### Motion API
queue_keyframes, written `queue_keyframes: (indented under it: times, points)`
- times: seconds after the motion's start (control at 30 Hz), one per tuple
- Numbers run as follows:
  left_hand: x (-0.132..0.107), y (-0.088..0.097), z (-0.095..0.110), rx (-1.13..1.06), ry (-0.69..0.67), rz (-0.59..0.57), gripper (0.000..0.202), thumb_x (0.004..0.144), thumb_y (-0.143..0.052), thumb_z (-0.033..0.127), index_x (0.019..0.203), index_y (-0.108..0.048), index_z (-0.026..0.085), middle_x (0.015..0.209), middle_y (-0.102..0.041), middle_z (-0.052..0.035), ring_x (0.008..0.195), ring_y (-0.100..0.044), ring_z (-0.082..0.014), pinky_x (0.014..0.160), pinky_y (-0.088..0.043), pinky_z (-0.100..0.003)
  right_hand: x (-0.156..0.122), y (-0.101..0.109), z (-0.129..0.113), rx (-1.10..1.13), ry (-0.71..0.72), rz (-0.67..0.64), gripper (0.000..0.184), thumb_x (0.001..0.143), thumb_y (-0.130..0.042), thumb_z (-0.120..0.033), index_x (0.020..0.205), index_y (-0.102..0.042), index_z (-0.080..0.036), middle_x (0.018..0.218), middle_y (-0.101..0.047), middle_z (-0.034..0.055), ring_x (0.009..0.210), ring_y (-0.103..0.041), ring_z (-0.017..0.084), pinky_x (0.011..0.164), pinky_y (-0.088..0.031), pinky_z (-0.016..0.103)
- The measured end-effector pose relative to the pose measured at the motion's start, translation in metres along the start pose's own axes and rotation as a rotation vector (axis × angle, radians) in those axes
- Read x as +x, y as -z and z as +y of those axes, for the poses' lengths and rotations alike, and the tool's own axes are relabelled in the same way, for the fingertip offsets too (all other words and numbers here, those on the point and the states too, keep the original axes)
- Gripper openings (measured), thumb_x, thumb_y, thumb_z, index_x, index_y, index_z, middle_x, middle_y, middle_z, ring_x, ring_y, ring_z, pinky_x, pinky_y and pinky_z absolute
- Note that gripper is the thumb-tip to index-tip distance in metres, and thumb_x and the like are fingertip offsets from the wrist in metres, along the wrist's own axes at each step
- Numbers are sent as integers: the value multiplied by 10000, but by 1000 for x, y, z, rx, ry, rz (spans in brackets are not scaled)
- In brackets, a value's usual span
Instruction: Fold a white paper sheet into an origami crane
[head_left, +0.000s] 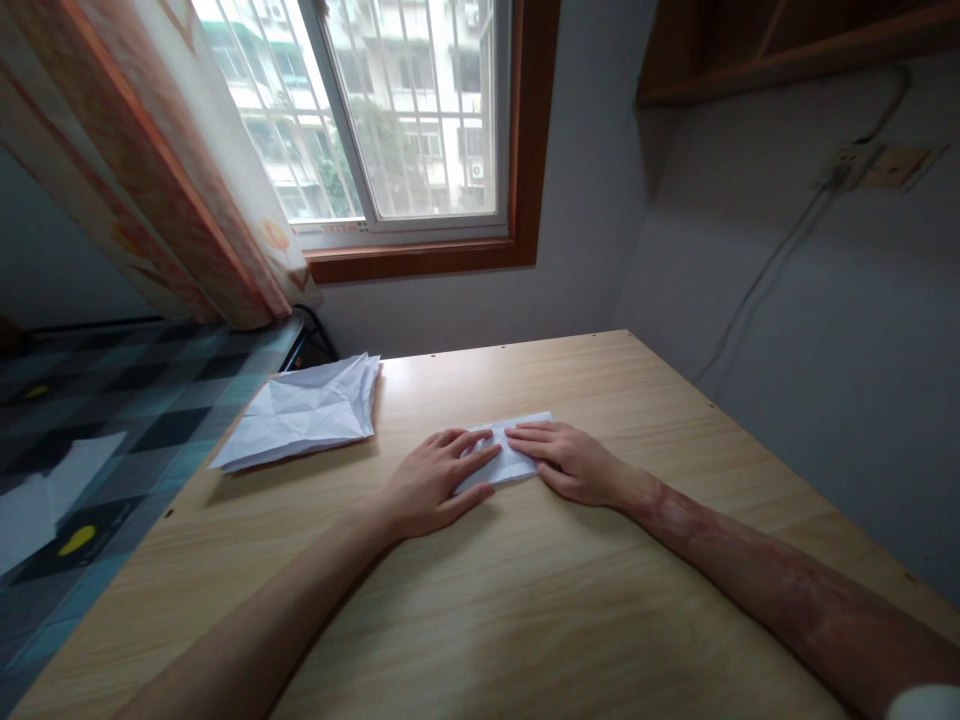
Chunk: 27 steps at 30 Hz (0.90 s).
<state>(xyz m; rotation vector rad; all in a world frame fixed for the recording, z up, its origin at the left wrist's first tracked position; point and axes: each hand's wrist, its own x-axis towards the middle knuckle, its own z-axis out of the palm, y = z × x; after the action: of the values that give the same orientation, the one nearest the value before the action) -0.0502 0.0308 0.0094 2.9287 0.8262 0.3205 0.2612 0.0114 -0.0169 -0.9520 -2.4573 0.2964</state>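
A small folded sheet of white paper (511, 466) lies flat on the wooden table (480, 620). My left hand (435, 478) rests on its left part, fingers stretched out and slightly spread, with the thumb along the near edge. From the other side, my right hand (566, 460) lies across its right part with the fingers extended flat. Both hands press on the paper from above, and they cover much of it, so its full fold pattern is hidden.
Several creased white sheets (307, 410) are stacked at the table's back left. Left of the table is a checked cloth surface (217, 375) with loose white paper (82, 465). A window (427, 110) and curtain (150, 150) stand behind; a cable (765, 270) hangs along the right wall.
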Motion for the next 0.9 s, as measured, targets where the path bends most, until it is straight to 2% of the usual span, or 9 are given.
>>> queue_keyframes:
  times: [0.1,0.17,0.3,0.4,0.5,0.57,0.67,0.8,0.9]
  points:
    - [-1,0,0,-38,-11,-72,716,1088,-550,635,1734,-409,359,1793,-410,-97,1594,-456,-398,1298,-394,-614,-1,-4,-6,-34,-90,-59,624,1130,-500,-397,1708,-458,-163,1759,-441,143,1657,-410,307,1362,-359,522]
    - [-1,0,0,-76,-46,-131,766,1077,-550,675,1756,-345,385,1845,-289,-71,1679,-325,-397,1360,-284,-624,-1,-7,-7,-89,-179,-77,692,1145,-460,-501,1732,-404,-139,1790,-372,157,1682,-357,316,1387,-304,526]
    - [0,2,1,-142,-106,-183,850,1054,-565,718,1780,-239,418,1862,-206,-34,1719,-219,-380,1399,-166,-622,0,-13,-3,-157,-302,-76,671,1158,-389,-510,1751,-372,-197,1813,-337,113,1704,-306,296,1403,-241,529]
    - [1,3,2,-157,-126,-178,827,1061,-563,707,1773,-282,393,1851,-258,-53,1706,-268,-372,1394,-189,-613,1,-14,2,-193,-403,-56,638,1147,-395,-439,1737,-400,-200,1807,-365,106,1694,-327,305,1391,-250,547]
    - [2,5,5,-158,-110,-115,673,1082,-556,657,1670,-501,333,1777,-441,-96,1629,-426,-365,1345,-322,-575,1,-13,6,-217,-466,-3,627,1126,-457,-431,1695,-460,-167,1781,-422,138,1656,-387,325,1374,-278,549]
    - [3,6,8,-163,-75,-49,562,1093,-552,622,1548,-628,302,1644,-596,-120,1497,-567,-351,1259,-439,-537,0,-13,8,-217,-452,50,597,1113,-509,-445,1634,-529,-152,1731,-495,165,1605,-447,335,1350,-322,540]
    - [4,7,12,-149,-44,11,548,1092,-558,605,1546,-629,307,1467,-689,-134,1314,-658,-335,1145,-522,-515,0,-11,9,-189,-389,128,524,1084,-595,-455,1517,-624,-161,1594,-617,190,1461,-560,349,1268,-429,538]
    - [5,7,14,-117,-68,11,553,1081,-589,586,1582,-617,353,1439,-678,-134,1293,-655,-341,1181,-498,-552,0,-10,9,-158,-338,173,490,1030,-686,-449,1445,-655,-190,1480,-669,177,1339,-608,350,1198,-484,539]
    - [3,5,13,-137,-69,-5,539,1091,-587,565,1592,-600,367,1586,-620,-118,1464,-587,-358,1305,-375,-615,-1,-11,10,-146,-330,154,595,999,-721,-470,1506,-604,-181,1539,-638,179,1405,-574,355,1245,-437,553]
